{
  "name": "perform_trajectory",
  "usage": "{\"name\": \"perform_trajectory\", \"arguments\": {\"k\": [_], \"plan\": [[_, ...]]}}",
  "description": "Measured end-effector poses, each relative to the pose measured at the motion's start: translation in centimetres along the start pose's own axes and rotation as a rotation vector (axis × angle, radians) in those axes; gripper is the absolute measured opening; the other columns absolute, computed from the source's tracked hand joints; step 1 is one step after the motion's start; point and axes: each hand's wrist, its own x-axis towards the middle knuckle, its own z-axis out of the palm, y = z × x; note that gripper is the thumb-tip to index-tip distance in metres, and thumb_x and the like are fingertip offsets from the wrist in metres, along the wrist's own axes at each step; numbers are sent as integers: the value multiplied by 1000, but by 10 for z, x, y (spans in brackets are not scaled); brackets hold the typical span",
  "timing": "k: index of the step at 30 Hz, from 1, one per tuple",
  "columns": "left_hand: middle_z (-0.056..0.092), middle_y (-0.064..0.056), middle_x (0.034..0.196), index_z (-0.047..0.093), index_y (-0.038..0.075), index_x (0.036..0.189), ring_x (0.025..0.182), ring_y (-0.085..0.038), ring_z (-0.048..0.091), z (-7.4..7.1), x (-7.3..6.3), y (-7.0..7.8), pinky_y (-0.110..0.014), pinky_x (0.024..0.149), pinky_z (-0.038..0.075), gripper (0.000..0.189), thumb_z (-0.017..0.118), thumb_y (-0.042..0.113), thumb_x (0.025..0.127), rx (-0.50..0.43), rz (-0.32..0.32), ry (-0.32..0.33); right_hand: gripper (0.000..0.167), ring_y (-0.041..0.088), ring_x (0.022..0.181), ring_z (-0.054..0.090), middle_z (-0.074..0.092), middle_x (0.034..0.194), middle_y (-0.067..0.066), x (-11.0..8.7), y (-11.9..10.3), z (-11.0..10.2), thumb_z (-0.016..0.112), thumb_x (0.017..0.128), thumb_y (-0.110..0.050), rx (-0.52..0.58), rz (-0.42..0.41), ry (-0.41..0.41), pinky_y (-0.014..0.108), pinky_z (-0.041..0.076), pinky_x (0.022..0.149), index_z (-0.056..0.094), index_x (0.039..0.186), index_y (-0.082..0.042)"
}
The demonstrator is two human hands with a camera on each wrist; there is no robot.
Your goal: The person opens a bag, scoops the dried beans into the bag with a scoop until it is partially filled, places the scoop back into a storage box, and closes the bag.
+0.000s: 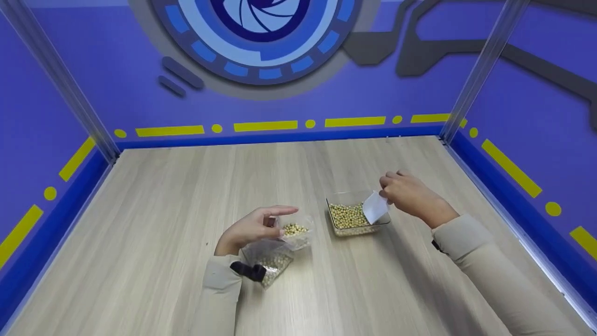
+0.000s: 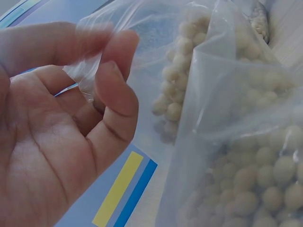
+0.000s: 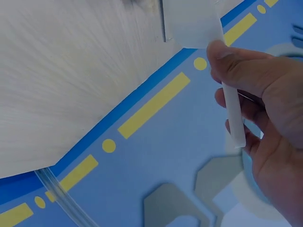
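My right hand (image 1: 410, 193) grips the handle of a small white scoop (image 1: 374, 207), its thumb laid along it in the right wrist view. The scoop's flat blade dips into a clear rectangular container (image 1: 336, 230) holding pale yellow-green dried peas or beans (image 1: 347, 215). At the left, my left hand (image 1: 254, 228) pinches the edge of a clear plastic bag (image 1: 301, 241), whose mouth gapes over similar beans. Thin film passes between its fingers (image 2: 116, 101) in the left wrist view. Below that hand lies a second clear bag (image 1: 279, 262) of beans, partly covered by the wrist strap.
The wood-grain table (image 1: 196, 182) carries the bags and the container. Blue-purple printed panels (image 1: 261, 109) with yellow marks stand along its back and sides, joined by metal posts at the back corners. A black strap (image 1: 252, 270) hangs at the left wrist.
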Motion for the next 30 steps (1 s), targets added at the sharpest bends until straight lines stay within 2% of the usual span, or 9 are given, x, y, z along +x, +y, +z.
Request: {"name": "perform_trajectory", "arguments": {"k": [8, 15, 20, 25, 27, 30], "plan": [[37, -28, 147, 43, -3, 142, 67, -1, 47, -1, 0, -2, -20, 75, 54, 60, 62, -4, 85, -25, 6, -8, 15, 22, 78, 58, 65, 82, 6, 4, -8, -2, 83, 69, -9, -26, 12, -56, 33, 43, 62, 76, 82, -8], [37, -27, 147, 43, -3, 142, 66, -2, 46, -1, 0, -3, -23, 77, 55, 60, 60, -5, 85, -18, 6, -7, 14, 22, 76, 57, 64, 80, 5, 4, -7, -1, 82, 70, -9, 3, 27, -98, 31, 40, 59, 77, 82, -9], [39, -23, 148, 43, -2, 142, 64, -3, 43, -1, 0, -3, -28, 80, 57, 58, 61, -3, 86, 10, -1, -3, 13, 22, 74, 56, 62, 77, 5, 4, -7, 1, 82, 69, -7, 8, 25, -73, 31, 39, 59, 77, 80, -9], [39, -22, 149, 43, -2, 142, 66, -3, 45, 0, 0, -3, -28, 79, 57, 59, 61, -3, 86, 3, -3, -4, 13, 23, 74, 54, 61, 76, 6, 7, -7, 1, 82, 67, -4, -31, 18, -13, 33, 39, 62, 75, 77, -7], [38, -22, 149, 43, -1, 142, 66, -3, 45, -1, 0, -4, -27, 79, 57, 59, 61, -4, 86, 0, -6, -5, 11, 23, 72, 53, 60, 74, 6, 8, -7, 0, 82, 67, -3, -42, 14, -11, 33, 38, 61, 74, 75, -7], [39, -21, 149, 44, 1, 142, 66, -4, 45, -1, 0, -4, -27, 79, 57, 59, 61, -3, 85, 6, -9, -1, 9, 22, 71, 52, 59, 73, 5, 9, -8, 0, 81, 70, -5, -43, 10, -55, 31, 35, 59, 73, 74, -8]]}}
